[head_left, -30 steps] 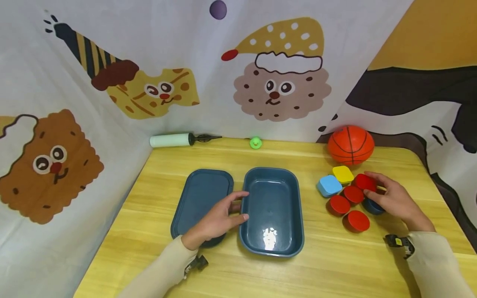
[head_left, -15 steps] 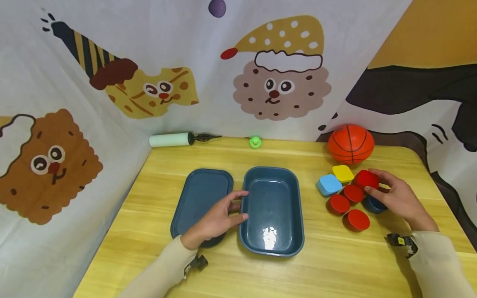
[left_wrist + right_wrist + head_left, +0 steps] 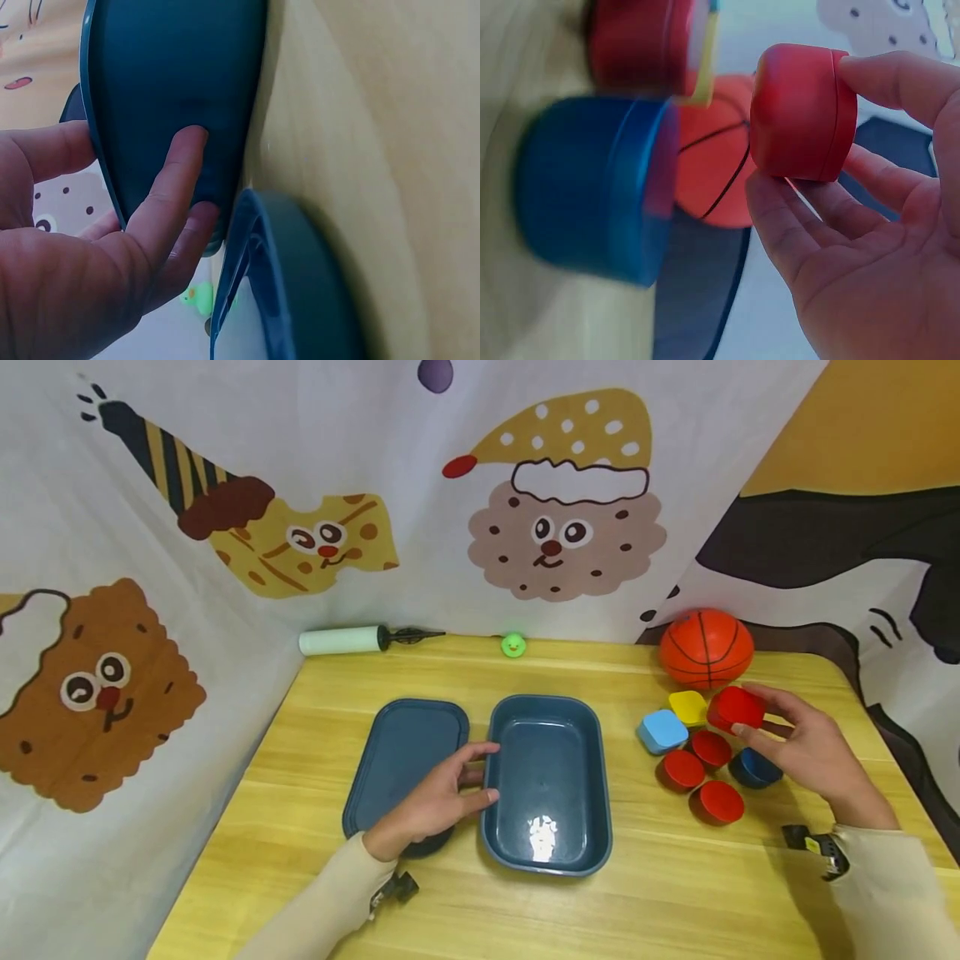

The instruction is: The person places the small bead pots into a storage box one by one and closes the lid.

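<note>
At the right in the head view, my right hand (image 3: pixel 817 752) pinches a small red rounded-square container (image 3: pixel 737 708) between thumb and fingers. In the right wrist view a seam circles this red container (image 3: pixel 799 112), and it is held off the table. Below it stands a dark blue round container (image 3: pixel 756 768). My left hand (image 3: pixel 442 797) touches the left wall of a deep blue rectangular box (image 3: pixel 604 777), fingers spread. The left wrist view shows its fingertips against the outer wall of the box (image 3: pixel 165 67). The inside of the box is bare.
A flat blue lid (image 3: pixel 405 743) lies left of the box, partly under my left hand. Several red containers (image 3: pixel 683 772), a light blue one (image 3: pixel 663 732) and a yellow one (image 3: pixel 686 707) cluster at right. Behind are a ball (image 3: pixel 707 647), green toy (image 3: pixel 513 645) and hand pump (image 3: pixel 341 641).
My right hand has raised the red container off the table and moved it slightly back, uncovering more of the dark blue one. The left hand keeps its place on the box.
</note>
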{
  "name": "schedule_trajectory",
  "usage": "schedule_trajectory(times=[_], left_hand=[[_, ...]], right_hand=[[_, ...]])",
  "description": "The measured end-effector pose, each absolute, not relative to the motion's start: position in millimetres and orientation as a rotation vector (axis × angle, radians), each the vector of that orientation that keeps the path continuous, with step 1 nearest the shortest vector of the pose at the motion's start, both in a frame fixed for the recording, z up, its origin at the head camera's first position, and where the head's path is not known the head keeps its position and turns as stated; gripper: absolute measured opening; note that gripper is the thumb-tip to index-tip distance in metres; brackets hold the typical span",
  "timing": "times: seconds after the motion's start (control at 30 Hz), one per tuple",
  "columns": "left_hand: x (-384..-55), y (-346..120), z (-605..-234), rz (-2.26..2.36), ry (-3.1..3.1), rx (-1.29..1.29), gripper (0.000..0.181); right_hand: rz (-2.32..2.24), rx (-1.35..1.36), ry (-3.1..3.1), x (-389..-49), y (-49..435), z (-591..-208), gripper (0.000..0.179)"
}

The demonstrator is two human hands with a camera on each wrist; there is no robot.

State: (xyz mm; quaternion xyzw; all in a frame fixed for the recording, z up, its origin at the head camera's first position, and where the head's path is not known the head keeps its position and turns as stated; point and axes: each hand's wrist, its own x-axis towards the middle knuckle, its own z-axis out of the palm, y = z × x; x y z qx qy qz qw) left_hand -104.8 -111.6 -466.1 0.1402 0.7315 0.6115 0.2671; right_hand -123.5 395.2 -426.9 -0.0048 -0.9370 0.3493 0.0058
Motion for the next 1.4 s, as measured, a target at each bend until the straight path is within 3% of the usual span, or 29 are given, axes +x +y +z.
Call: schedule_trajectory(times=[0.67, 1.4], left_hand=[[-106.6, -111.9, -469.0, 1.683, 1.925, 0.349, 0.060], [-106.6, -114.8, -473.3, 1.666, 1.936, 0.341, 0.057]], right_hand=[[1.054, 0.508, -2.787, -117.9, 292.9, -402.2, 0.063], [1.139, 0.893, -2.827, -102.1, 212.6, -419.8, 0.067]])
